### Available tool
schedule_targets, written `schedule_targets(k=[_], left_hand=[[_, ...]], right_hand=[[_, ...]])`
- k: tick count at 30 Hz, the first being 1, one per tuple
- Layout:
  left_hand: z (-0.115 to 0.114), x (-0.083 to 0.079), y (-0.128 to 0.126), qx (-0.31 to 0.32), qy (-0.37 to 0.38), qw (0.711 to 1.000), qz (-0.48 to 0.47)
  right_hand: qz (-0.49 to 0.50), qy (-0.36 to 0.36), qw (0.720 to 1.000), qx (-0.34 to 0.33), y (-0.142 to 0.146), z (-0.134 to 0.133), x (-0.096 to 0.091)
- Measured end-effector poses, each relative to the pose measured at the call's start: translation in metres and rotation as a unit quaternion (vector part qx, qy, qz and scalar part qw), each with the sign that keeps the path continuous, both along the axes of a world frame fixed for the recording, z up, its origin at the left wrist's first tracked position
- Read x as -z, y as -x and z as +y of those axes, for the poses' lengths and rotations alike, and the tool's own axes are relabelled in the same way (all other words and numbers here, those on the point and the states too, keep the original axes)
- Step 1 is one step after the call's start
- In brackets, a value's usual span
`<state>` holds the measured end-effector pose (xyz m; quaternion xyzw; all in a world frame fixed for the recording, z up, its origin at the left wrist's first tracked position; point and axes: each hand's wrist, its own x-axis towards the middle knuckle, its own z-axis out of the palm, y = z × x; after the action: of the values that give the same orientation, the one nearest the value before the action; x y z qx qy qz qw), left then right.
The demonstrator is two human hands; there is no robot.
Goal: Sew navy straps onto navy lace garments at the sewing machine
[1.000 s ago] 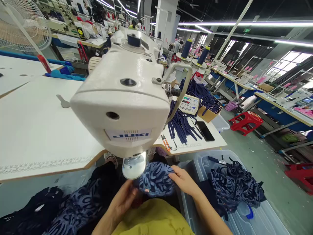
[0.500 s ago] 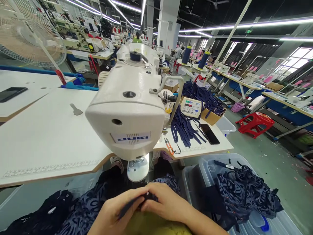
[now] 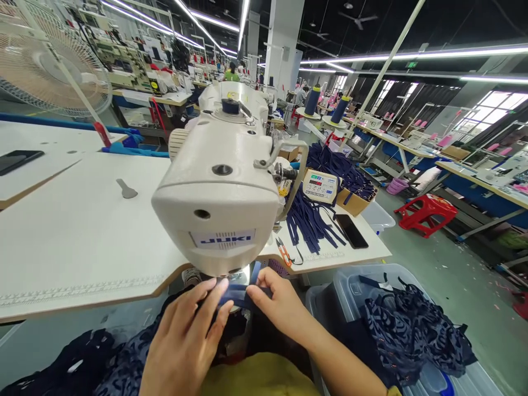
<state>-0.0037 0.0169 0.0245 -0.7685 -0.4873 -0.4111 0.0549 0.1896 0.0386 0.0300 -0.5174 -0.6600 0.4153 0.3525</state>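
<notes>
Both hands have moved forward from close to the body, where they met half a second ago, and now work apart at the sewing machine. Dark blue fabric lies between them, just below the machine's head, beside the lit plate. Right hand pinches its edge between thumb and fingers. Left hand has its fingers slightly spread, fingertips on the fabric; whether they grip it, I cannot tell. Orange snips lie on the table near the right hand, with navy straps and a phone beyond. Patterned garments rest on a clear tub at right.
</notes>
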Motion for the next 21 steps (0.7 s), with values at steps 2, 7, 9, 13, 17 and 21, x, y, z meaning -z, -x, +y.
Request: schedule_targets(k=[2,7,9,13,17,21], left_hand=[[0.004,0.000,0.002,0.064,-0.096,0.986,0.120],[0.011,0.005,0.006,0.081,-0.125,0.965,0.215],[0.012,0.008,0.009,0.071,-0.125,0.965,0.220],[0.011,0.018,0.012,0.060,-0.119,0.968,0.212],[0.011,0.027,0.007,0.015,-0.131,0.973,0.191],[0.007,0.026,0.001,-0.017,-0.105,0.977,0.185]], right_hand=[[-0.003,0.012,0.999,-0.031,0.002,0.009,0.000],[0.019,0.017,0.998,-0.061,-0.004,0.022,0.003],[0.022,0.005,0.998,-0.065,-0.009,0.021,0.005],[0.032,-0.039,0.997,-0.053,-0.012,0.021,0.005],[-0.021,-0.086,0.995,-0.045,-0.005,0.027,-0.002],[-0.054,-0.122,0.989,-0.066,0.000,0.035,-0.008]])
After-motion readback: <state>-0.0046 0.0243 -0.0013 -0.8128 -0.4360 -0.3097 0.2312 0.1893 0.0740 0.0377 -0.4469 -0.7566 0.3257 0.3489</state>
